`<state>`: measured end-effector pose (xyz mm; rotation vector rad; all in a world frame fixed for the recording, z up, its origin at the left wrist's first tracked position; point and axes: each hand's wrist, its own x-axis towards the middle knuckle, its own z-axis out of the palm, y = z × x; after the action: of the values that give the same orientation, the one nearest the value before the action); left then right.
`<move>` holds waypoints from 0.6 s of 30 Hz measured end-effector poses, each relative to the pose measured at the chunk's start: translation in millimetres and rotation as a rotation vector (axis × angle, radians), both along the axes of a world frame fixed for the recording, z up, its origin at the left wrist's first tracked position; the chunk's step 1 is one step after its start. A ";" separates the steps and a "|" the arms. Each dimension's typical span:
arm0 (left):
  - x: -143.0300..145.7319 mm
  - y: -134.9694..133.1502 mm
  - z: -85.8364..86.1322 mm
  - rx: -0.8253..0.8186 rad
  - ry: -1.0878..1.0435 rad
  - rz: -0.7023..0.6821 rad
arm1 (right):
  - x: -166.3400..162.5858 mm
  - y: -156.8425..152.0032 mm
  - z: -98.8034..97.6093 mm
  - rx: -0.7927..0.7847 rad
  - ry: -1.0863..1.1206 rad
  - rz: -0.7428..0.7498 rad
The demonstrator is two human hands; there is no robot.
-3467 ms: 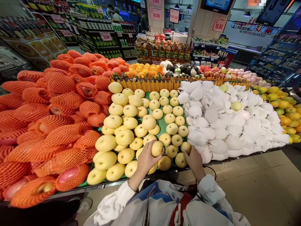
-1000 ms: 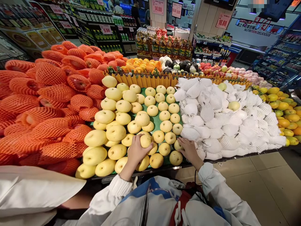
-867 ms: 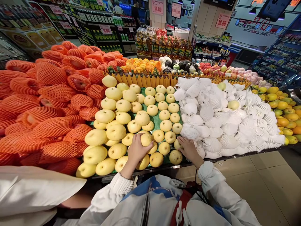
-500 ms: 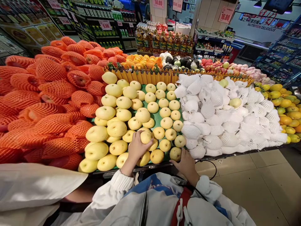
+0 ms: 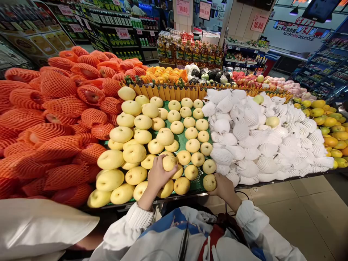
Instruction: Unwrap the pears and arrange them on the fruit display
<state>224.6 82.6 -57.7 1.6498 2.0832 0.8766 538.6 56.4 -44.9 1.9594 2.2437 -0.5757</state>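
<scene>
Yellow pear gripped in left hand, fingers curled over top and near side, lifted slightly above the front rows of pears on the green mat. Left forearm angled up and forward from white cuff, wrist bent back a little. Second pear at the mat's front right corner, cupped from behind by right hand, fingers closed partway round it, fruit seemingly resting on the display. Right forearm short, elbow tucked, sleeve white. More loose pears spread over the mat beyond both hands. Left of the mat, fruit in orange foam nets, heaped high. Right of the mat, fruit in white foam nets. Behind the mat, low yellow picket divider.
</scene>
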 end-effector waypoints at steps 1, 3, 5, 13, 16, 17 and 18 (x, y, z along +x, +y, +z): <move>-1.2 0.1 0.3 0.001 0.001 -0.005 | 1.9 -0.5 -0.2 -0.002 0.013 -0.004; -4.2 0.8 0.7 0.008 0.003 -0.027 | 0.4 -4.9 -2.5 0.012 0.020 -0.017; -8.5 2.3 0.2 0.019 -0.003 -0.063 | -7.7 -12.6 -7.2 0.050 -0.010 -0.048; -43.7 12.2 0.3 0.144 -0.167 -0.147 | -46.6 -17.6 -37.1 0.182 -0.030 -0.195; -61.2 15.3 9.7 0.237 -0.188 -0.136 | -49.6 -15.5 -37.2 0.184 0.077 -0.209; -67.1 16.2 13.3 0.270 -0.192 -0.138 | -50.8 -16.9 -33.7 0.185 0.087 -0.227; -73.0 16.9 16.7 0.301 -0.198 -0.145 | -52.4 -18.9 -28.1 0.172 0.079 -0.255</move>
<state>151.6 99.5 -41.0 1.7517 1.7420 1.2958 486.2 37.5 -73.0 2.3696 2.1682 -0.5083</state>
